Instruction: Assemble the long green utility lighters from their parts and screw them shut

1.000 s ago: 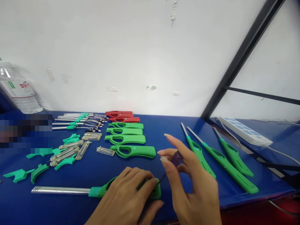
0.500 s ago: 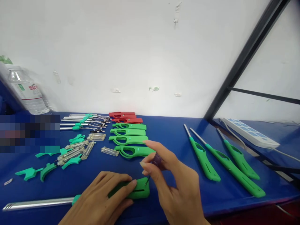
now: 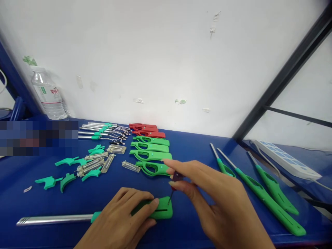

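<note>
A green long-nosed lighter (image 3: 164,214) with a silver tube lies across the front of the table, its tube pointing left. My left hand (image 3: 124,218) is closed over the lighter's handle and presses it to the table top. My right hand (image 3: 207,193) pinches a small screwdriver (image 3: 177,176) with a dark purple grip between thumb and fingers. The screwdriver's thin shaft slants down, and its tip meets the lighter's handle near the right end. Behind my hands lie several green handle shells (image 3: 153,156) and red handle shells (image 3: 147,133) in a column.
On the left are clear fuel tanks (image 3: 108,163), teal triggers (image 3: 67,161) and silver tubes with wires (image 3: 103,128). A water bottle (image 3: 50,97) stands at the back left. Three green lighters (image 3: 269,197) lie right, before a white power strip (image 3: 287,160).
The view has shifted, so things appear further right. My right hand has turned around the screwdriver, showing more of its shaft; the tip stays at the same end. My left hand holds still on the lighter.
</note>
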A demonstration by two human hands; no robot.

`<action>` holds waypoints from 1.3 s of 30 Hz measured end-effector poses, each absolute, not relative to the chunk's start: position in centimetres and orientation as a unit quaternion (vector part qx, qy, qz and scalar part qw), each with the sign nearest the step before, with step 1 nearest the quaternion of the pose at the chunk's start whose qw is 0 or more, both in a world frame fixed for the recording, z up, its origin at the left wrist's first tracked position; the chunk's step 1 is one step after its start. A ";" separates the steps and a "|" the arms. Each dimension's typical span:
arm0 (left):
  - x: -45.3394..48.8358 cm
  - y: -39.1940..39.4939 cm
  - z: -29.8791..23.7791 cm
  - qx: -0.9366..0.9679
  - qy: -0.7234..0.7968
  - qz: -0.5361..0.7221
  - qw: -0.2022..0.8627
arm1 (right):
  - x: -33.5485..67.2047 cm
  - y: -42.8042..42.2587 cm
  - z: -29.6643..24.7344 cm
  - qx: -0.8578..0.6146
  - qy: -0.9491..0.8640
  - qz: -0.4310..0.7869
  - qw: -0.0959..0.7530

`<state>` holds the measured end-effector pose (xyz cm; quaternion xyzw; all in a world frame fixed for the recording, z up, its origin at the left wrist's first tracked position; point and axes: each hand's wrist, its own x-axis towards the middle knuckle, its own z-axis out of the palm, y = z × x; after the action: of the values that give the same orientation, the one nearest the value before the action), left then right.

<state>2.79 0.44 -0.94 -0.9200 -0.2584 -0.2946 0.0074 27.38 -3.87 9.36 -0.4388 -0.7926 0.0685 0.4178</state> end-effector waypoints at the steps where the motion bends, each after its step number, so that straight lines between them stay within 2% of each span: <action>1: 2.8 0.4 -0.9 -0.920 -0.259 -0.292 0.006 | 27.3 -3.7 9.3 -0.439 -0.793 0.067 0.417; 7: 2.8 0.4 -0.5 -0.920 -0.264 -0.289 0.001 | 27.2 -2.8 9.1 -0.497 -0.768 0.011 0.404; 14: 2.8 0.5 -0.6 -0.916 -0.262 -0.303 -0.009 | 28.5 -3.4 9.8 -0.453 -0.784 0.084 0.417; 20: 2.7 0.7 -0.6 -0.919 -0.262 -0.293 -0.022 | 28.2 -3.1 9.7 -0.510 -0.750 -0.004 0.421; 23: 3.0 0.5 -0.1 -0.915 -0.255 -0.313 -0.013 | 28.5 -3.4 10.1 -0.517 -0.742 0.059 0.422; 32: 3.7 0.4 0.9 -0.902 -0.251 -0.352 0.003 | 28.7 -3.4 10.9 -0.546 -0.639 0.362 0.403; 39: 3.7 0.5 0.9 -0.901 -0.244 -0.360 0.001 | 28.6 -3.0 10.6 -0.533 -0.617 0.377 0.438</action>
<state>3.70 0.51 0.86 -0.9007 -0.2436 -0.3598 0.0007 28.64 -3.04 10.60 -0.5334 -0.6174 0.3774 0.4381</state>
